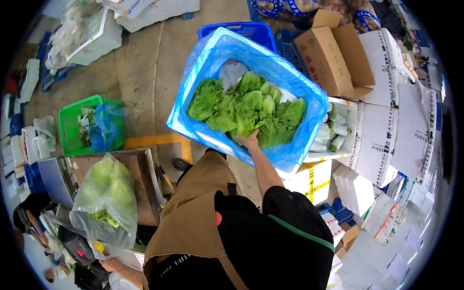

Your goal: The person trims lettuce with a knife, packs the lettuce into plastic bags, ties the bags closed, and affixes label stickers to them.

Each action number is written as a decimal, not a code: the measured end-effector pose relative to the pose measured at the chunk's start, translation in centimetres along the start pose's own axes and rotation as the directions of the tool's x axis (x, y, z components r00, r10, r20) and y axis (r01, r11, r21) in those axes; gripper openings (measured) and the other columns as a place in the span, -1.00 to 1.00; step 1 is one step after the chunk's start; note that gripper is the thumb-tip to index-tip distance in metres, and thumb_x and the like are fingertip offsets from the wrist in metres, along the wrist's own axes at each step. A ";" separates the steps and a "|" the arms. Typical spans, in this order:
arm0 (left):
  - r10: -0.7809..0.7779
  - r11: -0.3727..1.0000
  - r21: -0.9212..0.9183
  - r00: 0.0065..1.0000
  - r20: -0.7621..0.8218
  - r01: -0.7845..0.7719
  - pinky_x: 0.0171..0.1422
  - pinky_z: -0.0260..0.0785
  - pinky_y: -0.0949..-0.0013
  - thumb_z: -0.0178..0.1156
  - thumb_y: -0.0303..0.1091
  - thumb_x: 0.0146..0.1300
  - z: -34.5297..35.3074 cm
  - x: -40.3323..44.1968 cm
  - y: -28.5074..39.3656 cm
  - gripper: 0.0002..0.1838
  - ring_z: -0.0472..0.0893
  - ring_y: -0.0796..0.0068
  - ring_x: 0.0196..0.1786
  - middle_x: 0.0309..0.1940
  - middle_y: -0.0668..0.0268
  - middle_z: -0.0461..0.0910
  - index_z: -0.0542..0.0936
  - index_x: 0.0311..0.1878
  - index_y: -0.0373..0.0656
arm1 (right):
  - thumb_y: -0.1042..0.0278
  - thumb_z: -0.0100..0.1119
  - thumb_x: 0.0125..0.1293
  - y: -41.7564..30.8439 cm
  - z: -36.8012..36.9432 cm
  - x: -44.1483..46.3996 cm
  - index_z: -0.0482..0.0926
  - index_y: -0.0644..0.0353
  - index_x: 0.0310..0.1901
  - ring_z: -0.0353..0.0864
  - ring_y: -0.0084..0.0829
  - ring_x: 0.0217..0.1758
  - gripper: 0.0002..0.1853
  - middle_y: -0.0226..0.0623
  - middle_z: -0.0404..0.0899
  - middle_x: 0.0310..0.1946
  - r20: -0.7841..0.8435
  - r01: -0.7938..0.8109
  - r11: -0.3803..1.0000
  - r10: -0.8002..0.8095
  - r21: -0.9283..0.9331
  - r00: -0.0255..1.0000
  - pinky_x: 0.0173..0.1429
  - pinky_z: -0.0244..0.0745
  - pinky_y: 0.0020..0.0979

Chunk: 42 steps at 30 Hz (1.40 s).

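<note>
Heads of green leafy lettuce (251,104) fill the bottom of a white foam box lined with blue plastic film (193,123). Over the near side of that box reaches my right hand (248,139), its fingers closed on the lettuce at the front; some fingertips are hidden among the leaves. To my left, a clear plastic bag (108,193) with pale green vegetables inside rests on a scale platform (145,169). My left hand (112,265) is at the gathered lower edge of the bag and pinches it. Beside that hand is a scale display (79,245) with red digits.
A green crate (72,128) with blue plastic and scraps stands at left. Behind the foam box is a blue crate (241,31). On the right are a foam box of net-wrapped vegetables (333,125), an open cardboard carton (324,58) and stacked white boxes (372,130).
</note>
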<state>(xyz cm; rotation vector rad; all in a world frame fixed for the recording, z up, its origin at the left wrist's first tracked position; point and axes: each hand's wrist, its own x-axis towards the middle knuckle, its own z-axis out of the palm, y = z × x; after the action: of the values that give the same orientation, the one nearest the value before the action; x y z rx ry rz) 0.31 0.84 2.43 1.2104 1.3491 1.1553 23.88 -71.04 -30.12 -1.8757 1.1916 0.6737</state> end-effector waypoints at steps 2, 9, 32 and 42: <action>-0.007 1.000 -0.023 1.000 -0.016 0.007 -0.28 0.26 0.51 0.12 -0.31 0.21 0.3 -0.7 0.2 -0.74 0.44 0.53 -0.39 -0.38 0.36 0.50 0.49 -0.10 -0.24 | -0.04 0.54 -0.34 -0.7 1.3 0.8 -0.54 0.17 0.36 0.39 -0.08 0.17 0.49 0.12 0.34 0.13 0.015 -0.069 0.995 0.070 -0.074 0.997 0.22 0.31 -0.29; -0.030 0.997 -0.075 0.998 -0.063 0.025 -0.28 0.26 0.51 0.13 -0.30 0.21 -0.8 -1.5 1.0 -0.74 0.45 0.53 -0.38 -0.36 0.37 0.51 0.49 -0.10 -0.24 | 0.21 0.53 -0.38 -3.3 -0.4 -1.3 -0.12 0.20 0.36 0.49 -0.04 0.05 0.25 0.08 0.45 0.03 -0.146 0.113 0.994 -0.112 -0.006 0.983 0.11 0.41 -0.26; -0.067 0.990 -0.120 0.997 0.046 0.072 -0.25 0.41 0.48 0.01 -0.30 0.32 -5.2 -3.5 -0.2 -0.76 0.45 0.48 -0.36 -0.32 0.29 0.47 0.42 -0.10 -0.29 | -0.02 0.47 -0.17 -6.5 3.4 -0.5 -0.54 -0.26 0.38 0.39 0.11 0.07 0.35 0.33 0.01 0.25 -0.240 -0.105 0.857 -0.022 -0.505 0.971 0.04 0.32 0.04; 0.001 0.998 -0.059 1.000 0.025 0.001 -0.15 0.40 0.47 0.08 -0.25 0.28 -4.1 -4.1 0.7 -0.74 0.50 0.48 -0.27 -0.29 0.32 0.51 0.46 -0.08 -0.23 | 0.09 0.46 -0.20 -12.8 -4.5 -3.8 -0.43 -0.14 0.41 0.55 -0.08 -0.12 0.31 0.00 0.54 -0.15 0.104 0.254 0.548 -0.290 -0.797 0.951 -0.08 0.43 -0.13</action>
<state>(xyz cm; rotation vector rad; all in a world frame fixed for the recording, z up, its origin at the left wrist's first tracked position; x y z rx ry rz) -3.45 -3.39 3.80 1.1782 1.2877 1.1688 34.01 -69.90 -20.46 -2.7691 0.5722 1.1255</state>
